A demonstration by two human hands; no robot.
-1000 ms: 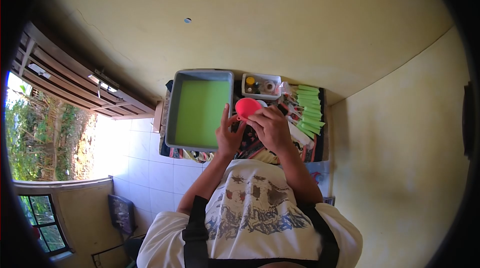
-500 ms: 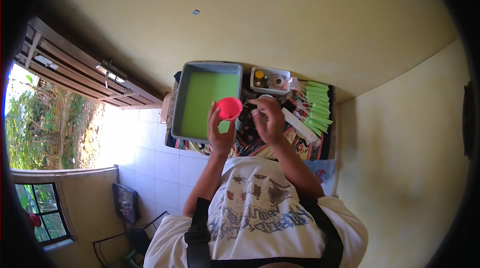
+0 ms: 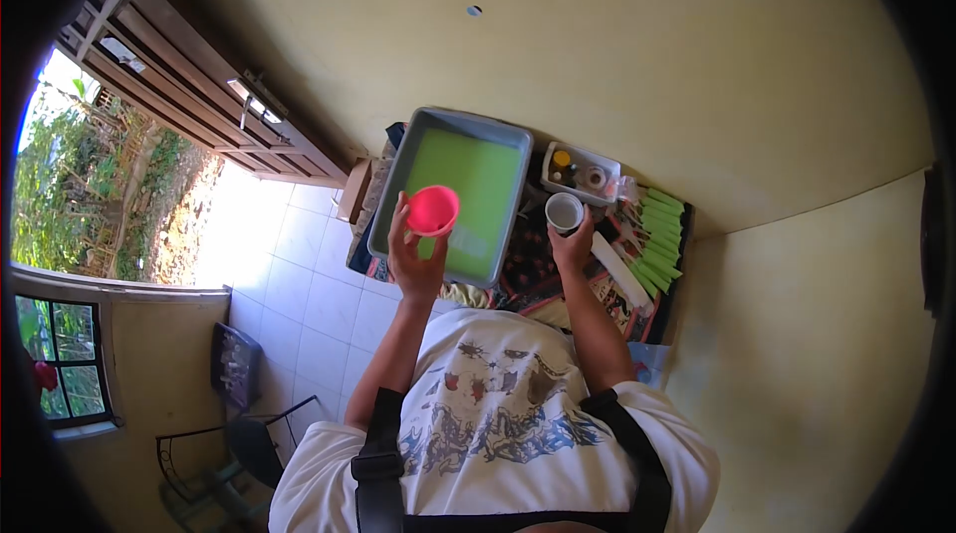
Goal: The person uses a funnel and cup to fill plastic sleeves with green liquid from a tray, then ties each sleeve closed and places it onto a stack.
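My left hand (image 3: 413, 259) holds a pink funnel-shaped cup (image 3: 433, 211) over the near left part of a grey tray (image 3: 413, 157) filled with green liquid. My right hand (image 3: 573, 247) grips a small white cup (image 3: 564, 212) standing on the patterned cloth (image 3: 543, 269) just right of the tray. Both arms reach forward from my white printed shirt.
A small white box (image 3: 580, 171) with bottles and a tape roll sits behind the white cup. Several green sticks (image 3: 659, 234) and white strips (image 3: 619, 269) lie at the right of the cloth. Yellow walls surround the table; a wooden door and tiled floor are at left.
My left hand carried the pink cup left, over the tray. My right hand left the pink cup and took hold of the white cup. The view shifted, tilting the table.
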